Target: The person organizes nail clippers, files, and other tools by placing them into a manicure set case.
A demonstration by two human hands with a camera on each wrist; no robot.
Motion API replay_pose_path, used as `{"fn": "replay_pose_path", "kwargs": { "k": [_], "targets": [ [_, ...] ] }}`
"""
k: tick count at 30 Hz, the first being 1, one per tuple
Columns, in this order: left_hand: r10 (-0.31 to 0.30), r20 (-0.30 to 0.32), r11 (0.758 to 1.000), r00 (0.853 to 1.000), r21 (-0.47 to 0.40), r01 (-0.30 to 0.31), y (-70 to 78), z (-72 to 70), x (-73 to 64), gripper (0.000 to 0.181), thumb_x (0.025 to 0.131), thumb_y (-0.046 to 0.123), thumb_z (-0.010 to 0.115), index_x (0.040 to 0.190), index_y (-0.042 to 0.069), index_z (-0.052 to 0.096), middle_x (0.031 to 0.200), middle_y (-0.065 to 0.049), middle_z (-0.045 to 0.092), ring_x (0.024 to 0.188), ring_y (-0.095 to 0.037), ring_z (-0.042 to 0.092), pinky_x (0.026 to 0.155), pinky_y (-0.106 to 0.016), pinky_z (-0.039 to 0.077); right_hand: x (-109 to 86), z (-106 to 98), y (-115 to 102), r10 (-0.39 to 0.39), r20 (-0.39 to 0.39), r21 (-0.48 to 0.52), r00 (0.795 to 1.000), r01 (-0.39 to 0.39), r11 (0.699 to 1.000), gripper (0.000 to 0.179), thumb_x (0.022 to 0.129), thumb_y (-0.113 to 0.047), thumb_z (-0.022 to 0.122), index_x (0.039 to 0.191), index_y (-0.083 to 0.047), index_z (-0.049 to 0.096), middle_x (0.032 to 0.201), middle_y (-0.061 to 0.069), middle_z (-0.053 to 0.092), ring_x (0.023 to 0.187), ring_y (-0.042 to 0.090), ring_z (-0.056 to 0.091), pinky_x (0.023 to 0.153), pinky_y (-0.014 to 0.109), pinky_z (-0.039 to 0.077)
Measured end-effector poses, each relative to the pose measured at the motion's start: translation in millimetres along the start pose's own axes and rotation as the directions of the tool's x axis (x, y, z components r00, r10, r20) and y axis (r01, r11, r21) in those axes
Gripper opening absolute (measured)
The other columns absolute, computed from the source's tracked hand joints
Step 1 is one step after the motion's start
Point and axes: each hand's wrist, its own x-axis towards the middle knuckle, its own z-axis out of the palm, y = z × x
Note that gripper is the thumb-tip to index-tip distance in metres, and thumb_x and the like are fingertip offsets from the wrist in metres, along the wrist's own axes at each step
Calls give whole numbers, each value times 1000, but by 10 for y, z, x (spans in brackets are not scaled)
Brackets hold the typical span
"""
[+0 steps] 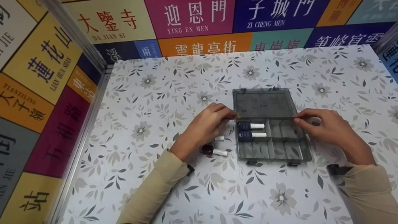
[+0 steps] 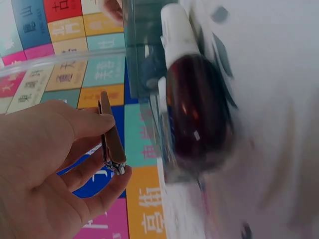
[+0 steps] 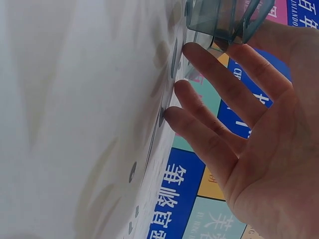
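Observation:
A translucent grey compartment box (image 1: 262,104) lies on the table with its lid folded back. Two dark blue nail polish bottles (image 1: 245,135) with white caps sit side by side in its upper left compartment. My left hand (image 1: 208,121) pinches a bronze-coloured nail clipper (image 2: 113,132) between thumb and fingers, right at the box's left hinge corner. At the opposite hinge corner, the thumb and index finger of my right hand (image 1: 326,124) pinch the box edge; its other fingers spread loosely. A dark red polish bottle (image 1: 207,149) lies left of the box, below the left wrist.
Partly behind the left hand, another white-capped bottle (image 1: 220,137) lies by the dark red one. The table (image 1: 174,81) has a floral cover. Panels with coloured signs (image 1: 192,18) stand along its back and left sides.

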Motion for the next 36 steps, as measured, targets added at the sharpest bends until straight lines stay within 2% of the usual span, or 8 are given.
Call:
{"fn": "replay_pose_path", "kwargs": {
  "k": [8, 18, 24, 32, 36],
  "targets": [
    [42, 28, 999, 999, 13, -42, 128, 96, 127, 24, 107, 11, 66, 128, 17, 77, 122, -1, 74, 115, -20, 69, 100, -32, 59, 7, 0, -1, -21, -7, 3, 1000, 21, 1000, 17, 105, -43, 71, 116, -37, 82, 109, -8, 82, 99, -16, 60, 87, 3, 42],
    [83, 75, 996, 994, 29, -85, 254, 199, 303, 24, 109, 13, 64, 129, 18, 77, 124, -2, 73, 119, -21, 68, 103, -29, 58, 9, -1, 16, 10, 5, 31, 1000, -10, 999, 17, 104, -44, 73, 115, -35, 82, 111, -6, 82, 98, -17, 61, 85, -1, 43],
    [88, 108, 996, 990, -5, -88, 314, 265, 403, 20, 109, 14, 63, 125, 14, 76, 122, -4, 72, 114, -22, 66, 98, -30, 57, 8, 5, 5, -2, 3, 26, 1000, 2, 1000, 18, 104, -44, 72, 116, -34, 82, 111, -5, 81, 98, -17, 61, 86, 0, 44],
    [121, 114, 992, 986, -54, -116, 364, 366, 516, 24, 108, 14, 64, 129, 15, 76, 126, -2, 75, 119, -21, 66, 104, -29, 55, 12, -2, -21, 11, 4, 14, 1000, -11, 1000, 18, 104, -46, 72, 115, -36, 82, 111, -6, 82, 98, -16, 60, 86, -1, 40],
    [127, 139, 991, 982, -66, -119, 398, 403, 561, 25, 108, 13, 64, 130, 17, 77, 126, 0, 76, 122, -19, 66, 106, -28, 54, 10, -1, -22, 10, 3, 5, 1000, -10, 1000, 19, 104, -47, 72, 116, -36, 82, 112, -6, 82, 98, -18, 59, 86, 0, 40]
  ]
}}
